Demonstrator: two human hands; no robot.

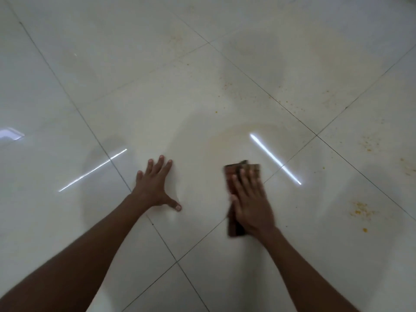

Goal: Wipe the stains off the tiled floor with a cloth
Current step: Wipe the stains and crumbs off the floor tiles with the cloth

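A folded brown cloth (235, 174) lies flat on the glossy white tiled floor (135, 97), and my right hand (251, 202) presses down on it with fingers spread; the hand is blurred. My left hand (155, 185) rests flat on the floor to the left, fingers apart, holding nothing. Yellow-orange stains (361, 210) speckle the tile right of the cloth. A faint tan smear (225, 136) curves just beyond the cloth.
More orange specks (369, 144) dot the tile at the far right, and fine ones (227, 85) scatter further ahead near a grout line. Dark grout lines cross the floor diagonally. Bright light reflections (274, 158) streak the tiles.
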